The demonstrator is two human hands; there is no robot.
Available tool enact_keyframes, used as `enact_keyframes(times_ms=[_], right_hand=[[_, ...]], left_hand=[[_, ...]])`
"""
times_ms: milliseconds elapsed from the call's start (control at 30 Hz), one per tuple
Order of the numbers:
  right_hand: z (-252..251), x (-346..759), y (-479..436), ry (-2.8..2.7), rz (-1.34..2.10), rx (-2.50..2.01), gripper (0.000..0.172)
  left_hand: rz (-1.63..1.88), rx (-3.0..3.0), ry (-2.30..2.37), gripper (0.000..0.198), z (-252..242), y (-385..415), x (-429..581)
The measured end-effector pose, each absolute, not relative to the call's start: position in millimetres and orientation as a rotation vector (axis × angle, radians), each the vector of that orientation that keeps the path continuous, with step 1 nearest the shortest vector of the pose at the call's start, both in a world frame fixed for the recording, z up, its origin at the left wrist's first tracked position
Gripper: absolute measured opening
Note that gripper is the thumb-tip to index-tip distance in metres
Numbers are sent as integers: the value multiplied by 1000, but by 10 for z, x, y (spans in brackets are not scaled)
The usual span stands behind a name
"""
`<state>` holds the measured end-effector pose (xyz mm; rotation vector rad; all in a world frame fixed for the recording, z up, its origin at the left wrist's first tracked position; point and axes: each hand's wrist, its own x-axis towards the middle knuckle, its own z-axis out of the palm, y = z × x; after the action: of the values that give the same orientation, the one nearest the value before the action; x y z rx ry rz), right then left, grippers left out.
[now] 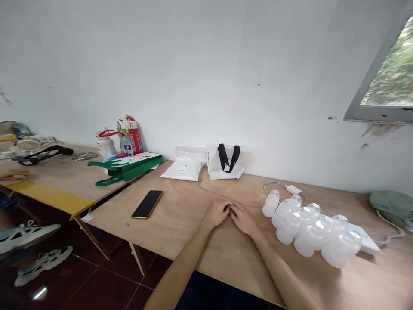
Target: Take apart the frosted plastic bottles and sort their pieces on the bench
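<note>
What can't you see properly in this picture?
In the head view:
The rear frosted plastic bottles: hidden by the front ones.
The white cable: partly hidden by the bottles.
The other person's hand: cut off by the left edge.
The white packet's label: too small to read.
The grey-green pouch: cut off by the right edge.

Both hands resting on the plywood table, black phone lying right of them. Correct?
Not quite: the black phone lies left of the hands, not right, as the head view shows. The left hand and right hand do rest on the plywood table.
</note>
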<state>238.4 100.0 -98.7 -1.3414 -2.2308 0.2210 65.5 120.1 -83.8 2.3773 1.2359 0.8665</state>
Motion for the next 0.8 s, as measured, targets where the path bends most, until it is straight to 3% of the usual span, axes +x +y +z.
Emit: enact_keyframes(times_ms=[300,633,800], right_hand=[[-959,2407,994,-2235,301,-1318,40],[-989,2375,1004,-2154,261,-1361,41],[-1009,2371,929,-2097,253,-1348,34]], left_hand=[[883,2345,1277,28,-805,1182,657],[1046,2549,1015,32,-669,1017,743],[1092,2481,972,34,-592,884,1039]])
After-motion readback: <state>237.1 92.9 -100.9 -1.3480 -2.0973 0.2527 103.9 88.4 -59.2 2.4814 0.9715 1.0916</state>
